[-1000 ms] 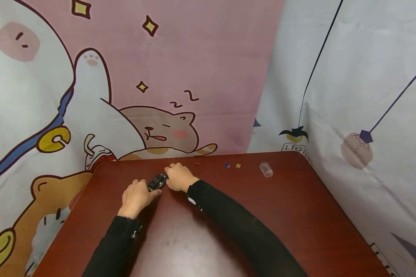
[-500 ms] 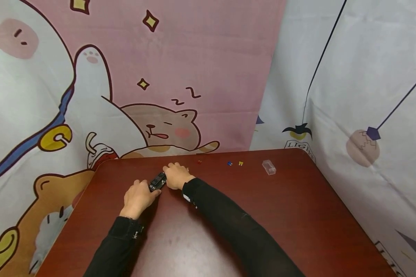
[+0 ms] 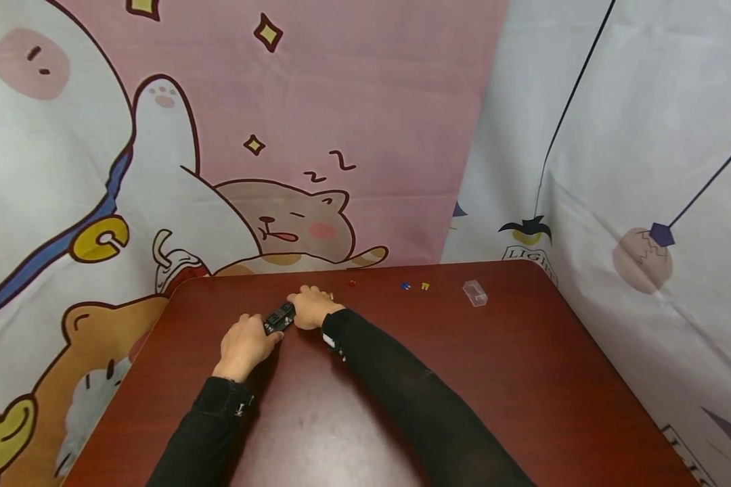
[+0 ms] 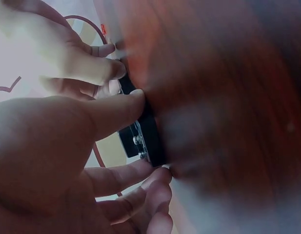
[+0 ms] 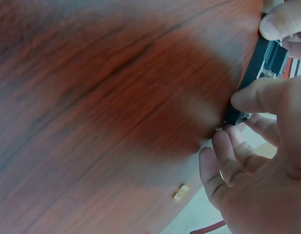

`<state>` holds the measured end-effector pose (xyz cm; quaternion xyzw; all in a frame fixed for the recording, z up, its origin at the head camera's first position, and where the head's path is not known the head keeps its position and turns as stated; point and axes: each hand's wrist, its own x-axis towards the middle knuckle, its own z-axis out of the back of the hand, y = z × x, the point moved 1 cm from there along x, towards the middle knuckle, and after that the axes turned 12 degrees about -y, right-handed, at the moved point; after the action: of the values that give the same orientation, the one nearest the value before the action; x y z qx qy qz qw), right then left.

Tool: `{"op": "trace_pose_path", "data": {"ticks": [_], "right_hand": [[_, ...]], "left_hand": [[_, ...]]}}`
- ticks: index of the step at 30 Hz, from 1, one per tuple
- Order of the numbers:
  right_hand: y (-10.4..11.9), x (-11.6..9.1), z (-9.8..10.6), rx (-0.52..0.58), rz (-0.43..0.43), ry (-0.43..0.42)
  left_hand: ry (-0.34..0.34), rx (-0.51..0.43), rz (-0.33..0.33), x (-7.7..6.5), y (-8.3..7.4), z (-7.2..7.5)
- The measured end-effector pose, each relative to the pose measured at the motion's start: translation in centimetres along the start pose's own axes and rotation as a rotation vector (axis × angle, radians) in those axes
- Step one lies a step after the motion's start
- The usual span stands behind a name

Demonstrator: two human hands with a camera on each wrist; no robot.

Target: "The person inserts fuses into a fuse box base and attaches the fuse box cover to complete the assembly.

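Note:
A small black fuse block point(image 3: 279, 316) with metal screw terminals lies slanted on the table, between both hands. My left hand point(image 3: 244, 348) grips its near end; in the left wrist view the thumb lies along one long side and the fingers reach the opposite side. At the far end, my right hand point(image 3: 311, 308) pinches the block, its thumb on the side edge in the right wrist view. Close beside the right fingers lies a small tan fuse-like piece point(image 5: 181, 192). What the right fingertips touch behind the block is partly hidden.
Along the table's point(image 3: 524, 379) back edge lie a small red piece point(image 3: 351, 283), a blue blade fuse point(image 3: 405, 286) and a yellow blade fuse point(image 3: 425, 286). A clear plastic box point(image 3: 475, 293) stands farther right. Printed cloth point(image 3: 402, 135) hangs behind the table.
My right hand has moved slightly left onto the block's far end, and a small tan piece now shows behind it. The left hand keeps its grip. The head view has shifted slightly.

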<state>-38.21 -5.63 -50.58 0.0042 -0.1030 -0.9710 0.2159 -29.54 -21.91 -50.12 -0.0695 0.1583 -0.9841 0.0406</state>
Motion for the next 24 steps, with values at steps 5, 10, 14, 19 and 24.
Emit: {"op": "trace_pose_path", "data": {"ticks": [5, 10, 14, 19, 24], "right_hand": [[-0.5, -0.1, 0.6, 0.007, 0.040, 0.051], [-1.9, -0.3, 1.5, 0.005, 0.084, 0.072], [-3.3, -0.9, 2.4, 0.042, 0.107, 0.051], [-5.4, -2.8, 3.5, 0.119, 0.132, 0.019], [-8.1, -5.3, 4.3, 0.185, 0.139, -0.007]], "left_hand": [[-0.002, 0.024, -0.079, 0.1, 0.3, -0.2], [0.024, 0.018, -0.151, 0.4, 0.0, -0.3], [0.029, 0.003, -0.174, 0.5, -0.8, -0.2], [0.022, 0.000, -0.248, 0.1, -2.4, 0.1], [0.020, 0.000, -0.329, -0.5, -4.6, 0.2]]}}
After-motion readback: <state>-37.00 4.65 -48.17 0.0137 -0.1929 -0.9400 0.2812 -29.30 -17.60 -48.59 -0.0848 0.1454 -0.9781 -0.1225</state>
